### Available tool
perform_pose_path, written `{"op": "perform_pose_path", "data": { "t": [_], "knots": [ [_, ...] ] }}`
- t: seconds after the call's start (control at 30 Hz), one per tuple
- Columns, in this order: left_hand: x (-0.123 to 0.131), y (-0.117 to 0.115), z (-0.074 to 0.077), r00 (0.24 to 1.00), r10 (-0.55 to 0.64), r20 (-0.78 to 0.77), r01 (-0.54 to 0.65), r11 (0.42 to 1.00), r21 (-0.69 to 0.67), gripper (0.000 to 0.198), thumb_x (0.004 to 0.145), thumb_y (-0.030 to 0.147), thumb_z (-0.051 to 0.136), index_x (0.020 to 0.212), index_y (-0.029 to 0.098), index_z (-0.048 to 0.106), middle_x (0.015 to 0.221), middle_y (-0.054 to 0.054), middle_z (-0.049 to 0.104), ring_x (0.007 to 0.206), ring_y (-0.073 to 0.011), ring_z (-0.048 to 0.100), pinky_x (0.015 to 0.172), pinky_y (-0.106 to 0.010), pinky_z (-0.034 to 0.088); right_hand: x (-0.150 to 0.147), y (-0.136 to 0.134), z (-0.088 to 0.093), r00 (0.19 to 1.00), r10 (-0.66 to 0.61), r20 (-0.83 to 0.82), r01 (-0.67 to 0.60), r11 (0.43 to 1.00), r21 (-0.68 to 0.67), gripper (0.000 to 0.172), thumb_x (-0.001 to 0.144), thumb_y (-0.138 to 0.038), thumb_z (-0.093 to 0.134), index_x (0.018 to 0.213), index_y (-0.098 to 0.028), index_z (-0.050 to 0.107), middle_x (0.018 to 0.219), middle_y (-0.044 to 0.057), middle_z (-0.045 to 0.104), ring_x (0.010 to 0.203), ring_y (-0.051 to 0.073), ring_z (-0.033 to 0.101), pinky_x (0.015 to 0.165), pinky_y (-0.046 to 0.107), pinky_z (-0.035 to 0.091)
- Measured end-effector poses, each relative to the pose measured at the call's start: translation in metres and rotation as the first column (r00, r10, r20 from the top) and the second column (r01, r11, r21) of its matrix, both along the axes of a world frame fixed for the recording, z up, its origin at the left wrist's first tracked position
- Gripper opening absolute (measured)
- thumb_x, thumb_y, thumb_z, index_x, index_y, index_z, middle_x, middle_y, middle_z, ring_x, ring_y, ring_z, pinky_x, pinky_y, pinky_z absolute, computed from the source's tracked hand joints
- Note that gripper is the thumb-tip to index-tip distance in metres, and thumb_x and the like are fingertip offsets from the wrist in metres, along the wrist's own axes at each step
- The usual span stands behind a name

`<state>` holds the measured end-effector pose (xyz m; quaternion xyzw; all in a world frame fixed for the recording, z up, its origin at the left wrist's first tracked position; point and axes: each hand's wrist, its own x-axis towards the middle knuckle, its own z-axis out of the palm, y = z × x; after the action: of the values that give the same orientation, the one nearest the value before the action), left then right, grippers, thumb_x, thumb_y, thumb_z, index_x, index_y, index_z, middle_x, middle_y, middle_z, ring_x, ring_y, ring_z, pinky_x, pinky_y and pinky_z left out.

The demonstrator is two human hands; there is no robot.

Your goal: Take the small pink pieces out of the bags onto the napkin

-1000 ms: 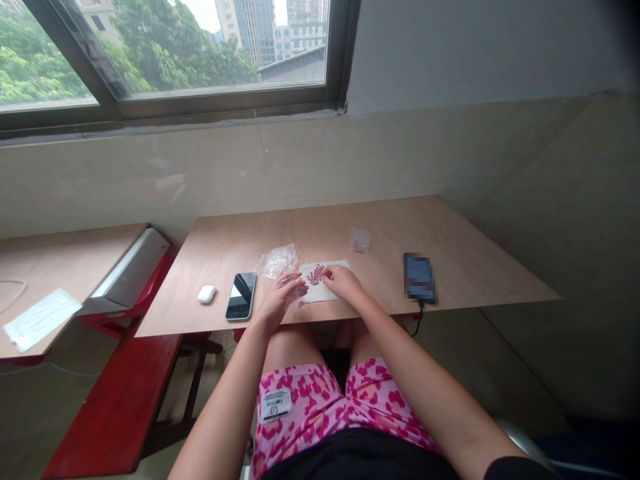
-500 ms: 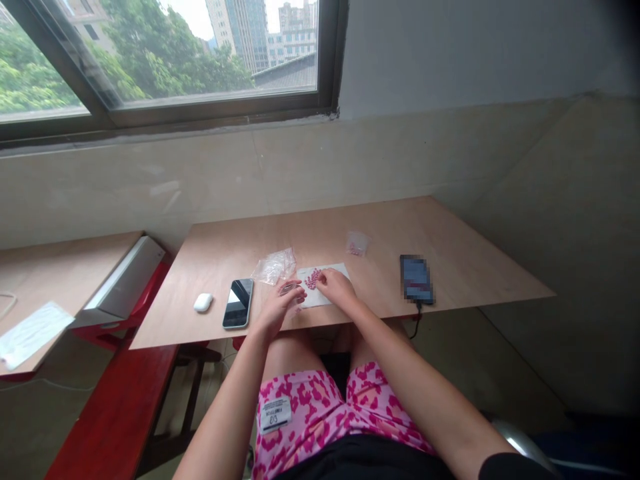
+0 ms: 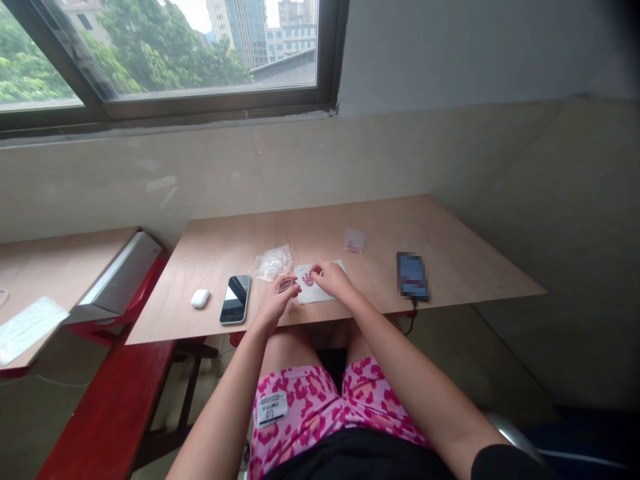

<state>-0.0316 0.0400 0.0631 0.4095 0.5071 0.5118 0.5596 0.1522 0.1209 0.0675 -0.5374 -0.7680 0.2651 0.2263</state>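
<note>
Right fingers [image 3: 319, 268] bend beside the pink beads [image 3: 307, 280]; whether pinched or parted, I cannot tell. Left fingers [image 3: 293, 290] curl, grip unclear, a clear bag [image 3: 273, 262] just beyond.

Pink shorts [image 3: 307, 388] blotched magenta — pale printed label [image 3: 271, 408] at left — black top [image 3: 350, 457], short black sleeve [image 3: 500, 463].

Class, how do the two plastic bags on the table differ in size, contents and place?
The larger bag spreads wide; the small bag is compact. The small bag holds pink pieces; the larger bag shows none. The larger bag lies near the left hand; the small bag sits beyond the right hand. Both look transparent.
</note>
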Motion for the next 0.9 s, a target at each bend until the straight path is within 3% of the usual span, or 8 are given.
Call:
{"op": "perform_pose_path", "data": {
  "t": [0.1,0.2,0.4,0.53,0.63,0.73,0.8,0.9],
  "knots": [
    [-0.002,0.000,-0.002,1.000,-0.009,-0.016,0.008,1.000,-0.013,0.039,0.077,0.039,0.083,0.108,0.019,0.071,0.097,-0.009,0.072,0.090,-0.0231,0.069,0.074,-0.029,0.050,0.007,0.004,-0.024,0.992,-0.028,0.127,0.029,1.000,-0.008,0.012,0.085,-0.016,0.062,0.085,-0.020,0.074,0.090,0.004,0.076,0.084,0.018,0.068,0.074,0.023,0.046],
    [-0.003,-0.001,-0.004,0.999,-0.027,-0.030,0.026,0.999,-0.030,0.042,0.077,0.042,0.082,0.110,0.019,0.071,0.098,-0.010,0.072,0.091,-0.0246,0.070,0.072,-0.030,0.050,0.006,0.004,-0.035,0.986,-0.073,0.150,0.072,0.997,0.012,0.011,0.086,-0.018,0.062,0.089,-0.018,0.072,0.098,0.007,0.075,0.088,0.019,0.067,0.075,0.024,0.045],
    [-0.002,0.000,-0.004,0.999,-0.041,-0.003,0.041,0.999,-0.028,0.045,0.076,0.044,0.083,0.112,0.020,0.070,0.097,-0.010,0.072,0.090,-0.0240,0.069,0.077,-0.032,0.051,-0.001,0.008,-0.038,0.980,-0.107,0.171,0.101,0.994,0.039,0.012,0.087,-0.031,0.066,0.088,-0.020,0.071,0.098,0.008,0.073,0.086,0.020,0.066,0.073,0.025,0.044],
    [-0.002,0.000,-0.002,0.998,-0.054,-0.027,0.053,0.998,-0.025,0.044,0.078,0.043,0.081,0.113,0.019,0.069,0.098,-0.010,0.073,0.091,-0.0241,0.069,0.079,-0.033,0.052,0.000,0.010,-0.037,0.985,-0.117,0.129,0.113,0.993,0.038,0.008,0.084,-0.026,0.067,0.082,-0.019,0.070,0.094,0.007,0.074,0.086,0.020,0.067,0.072,0.024,0.044],
    [-0.001,-0.001,0.001,0.997,-0.049,-0.065,0.048,0.999,-0.009,0.043,0.079,0.042,0.081,0.112,0.018,0.069,0.100,-0.010,0.073,0.091,-0.0237,0.069,0.082,-0.034,0.052,0.002,0.009,-0.029,0.992,-0.125,0.001,0.125,0.992,0.024,0.011,0.087,-0.026,0.064,0.082,-0.019,0.070,0.087,0.006,0.075,0.081,0.019,0.068,0.071,0.024,0.046],
    [0.001,-0.001,0.004,0.992,-0.043,-0.119,0.043,0.999,0.000,0.043,0.078,0.043,0.081,0.111,0.017,0.069,0.103,-0.010,0.073,0.091,-0.0239,0.070,0.081,-0.034,0.053,-0.001,0.004,-0.009,0.936,-0.120,-0.331,0.126,0.992,-0.004,0.018,0.090,-0.030,0.057,0.086,-0.017,0.070,0.080,0.004,0.075,0.073,0.018,0.068,0.066,0.025,0.048],
    [0.003,-0.001,0.005,0.989,-0.059,-0.133,0.062,0.998,0.018,0.043,0.079,0.044,0.080,0.111,0.018,0.069,0.103,-0.010,0.073,0.093,-0.0248,0.070,0.081,-0.035,0.053,-0.006,-0.004,0.008,0.889,-0.028,-0.457,0.033,0.999,0.004,0.019,0.090,-0.030,0.057,0.089,-0.017,0.071,0.078,0.003,0.074,0.069,0.017,0.068,0.063,0.025,0.049],
    [0.007,-0.002,0.008,0.986,-0.129,-0.107,0.137,0.989,0.062,0.043,0.080,0.045,0.080,0.113,0.019,0.070,0.109,-0.010,0.073,0.101,-0.0265,0.069,0.087,-0.037,0.053,-0.013,-0.015,0.032,0.901,0.175,-0.398,-0.161,0.985,0.068,0.015,0.087,-0.027,0.062,0.089,-0.019,0.074,0.080,0.002,0.075,0.067,0.016,0.067,0.063,0.025,0.048]
  ]
}}
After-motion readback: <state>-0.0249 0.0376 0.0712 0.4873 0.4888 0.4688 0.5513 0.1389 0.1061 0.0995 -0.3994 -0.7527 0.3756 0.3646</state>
